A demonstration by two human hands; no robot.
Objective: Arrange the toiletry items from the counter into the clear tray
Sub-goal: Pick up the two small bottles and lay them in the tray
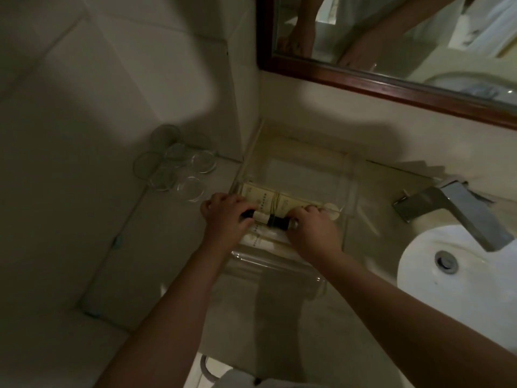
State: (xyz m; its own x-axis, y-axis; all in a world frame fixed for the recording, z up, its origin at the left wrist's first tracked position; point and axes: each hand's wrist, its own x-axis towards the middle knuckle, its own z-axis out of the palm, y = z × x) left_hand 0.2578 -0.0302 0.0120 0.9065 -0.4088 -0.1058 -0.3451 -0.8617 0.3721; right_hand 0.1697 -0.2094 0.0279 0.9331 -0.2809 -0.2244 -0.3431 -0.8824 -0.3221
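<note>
A clear tray (pixel 347 175) sits on the counter in the corner below the mirror. Cream toiletry boxes (pixel 268 198) lie side by side inside it, and a white packet (pixel 263 237) lies nearer me. Two small bottles with dark caps lie end to end across the tray. My left hand (pixel 223 217) grips the left bottle (pixel 258 216). The right bottle (pixel 279 221) is held at its end by my right hand (pixel 313 228). A round white item (pixel 332 210) shows just past my right fingers.
Several upturned drinking glasses (pixel 176 166) stand to the left of the tray by the wall. A chrome faucet (pixel 453 211) and white basin (pixel 447 264) are at the right. A wood-framed mirror (pixel 391 82) hangs above.
</note>
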